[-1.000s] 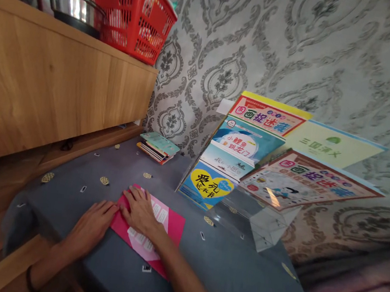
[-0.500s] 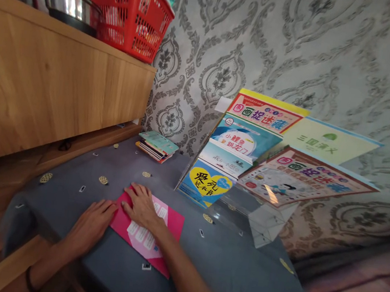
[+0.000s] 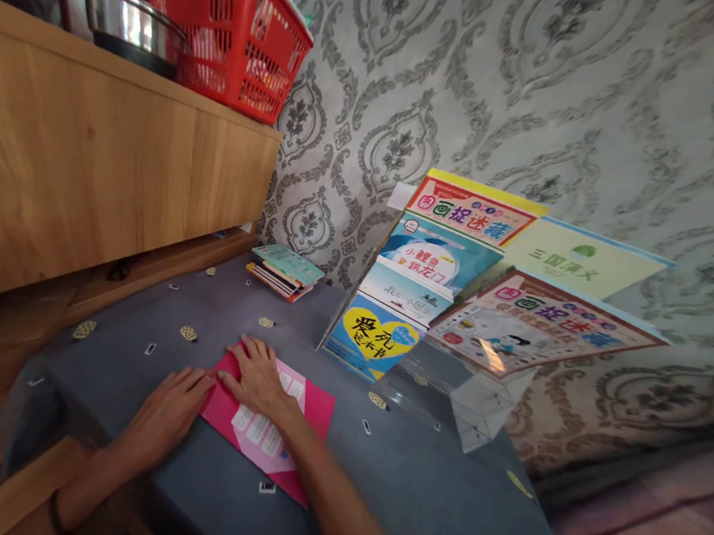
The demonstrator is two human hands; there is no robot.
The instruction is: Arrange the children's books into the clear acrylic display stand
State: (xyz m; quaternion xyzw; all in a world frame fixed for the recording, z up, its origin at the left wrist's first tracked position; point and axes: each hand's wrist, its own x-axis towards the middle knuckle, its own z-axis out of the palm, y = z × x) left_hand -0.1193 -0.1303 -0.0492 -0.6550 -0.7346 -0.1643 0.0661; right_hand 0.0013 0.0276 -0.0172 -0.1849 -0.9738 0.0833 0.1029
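A pink book (image 3: 258, 445) with white text panels lies flat and slanted on the cloth-covered table. My right hand (image 3: 254, 376) rests on its upper left part, palm down, fingers stretched out and slightly spread. The right forearm crosses the book and hides some of its middle. At the book's left edge is my left hand (image 3: 174, 406), laid low with its fingers extended and the tips touching the edge. A dark band circles my left wrist. Neither hand is wrapped around the book.
A clear stand (image 3: 483, 409) holds several picture books, among them a blue one with a yellow heart (image 3: 374, 343). A small stack of books (image 3: 284, 272) sits at the back. On the wooden cabinet (image 3: 116, 160) are a red basket (image 3: 229, 35) and a metal bowl (image 3: 131, 18).
The view has shifted slightly, so the stand and its books appear a little farther left. Both hands and the pink book keep nearly the same places.
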